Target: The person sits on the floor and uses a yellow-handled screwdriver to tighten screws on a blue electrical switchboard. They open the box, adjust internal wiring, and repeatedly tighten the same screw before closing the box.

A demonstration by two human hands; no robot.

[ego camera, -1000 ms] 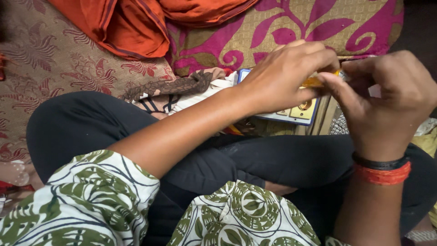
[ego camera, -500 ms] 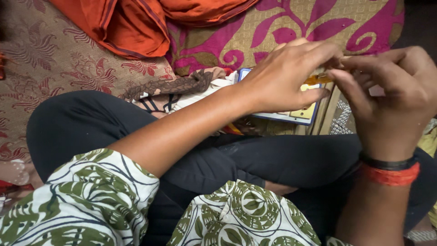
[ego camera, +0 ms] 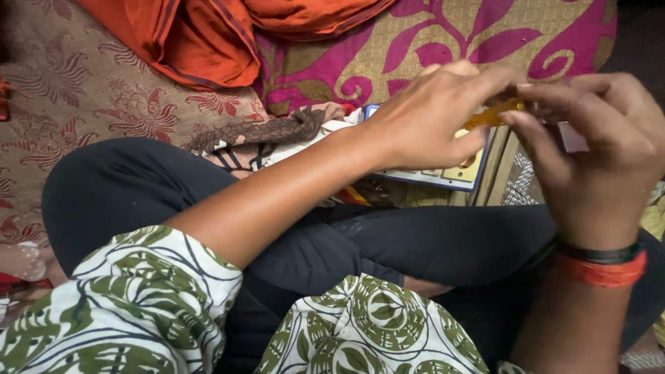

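Note:
My left hand (ego camera: pixel 433 114) and my right hand (ego camera: pixel 596 149) meet above my crossed legs, both pinching a small orange-yellow piece (ego camera: pixel 493 114) between fingertips. Most of that piece is hidden by my fingers, so I cannot tell what it is. My right wrist carries a black band and a red thread band (ego camera: pixel 601 266). Below my left hand lies a flat blue-edged card or booklet (ego camera: pixel 443 176).
I sit cross-legged in black trousers (ego camera: pixel 138 194) and a green-and-white patterned top. An orange cloth (ego camera: pixel 208 34) lies at the back on a maroon floral spread. A pink-and-tan leaf-patterned cushion (ego camera: pixel 443 41) is behind my hands. A brown patterned strip (ego camera: pixel 256 131) lies by my knee.
Both hands have stayed together on the small orange piece, with my fingers shifting slightly around it. The right hand has tilted a little. Nothing else has moved.

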